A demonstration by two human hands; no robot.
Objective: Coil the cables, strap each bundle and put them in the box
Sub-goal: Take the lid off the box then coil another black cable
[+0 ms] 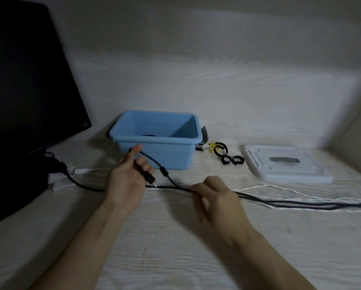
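Observation:
My left hand (127, 178) grips the plug end of a black cable (167, 174), the connector poking out below my fingers. The cable loops over my thumb, drops past a ferrite bead and runs right along the table. My right hand (214, 197) pinches that same cable a little further along. The blue plastic box (157, 150) stands open just behind my hands, with something dark barely showing inside. Several black velcro straps (224, 153) lie curled to the right of the box. A white cable (284, 189) trails off to the right beside the black one.
A dark monitor (26, 84) fills the left side, with a white power strip (62, 176) and black leads at its foot. The box's white lid (284, 164) lies flat at the right. Yellow and white small items (208, 146) sit by the box's corner.

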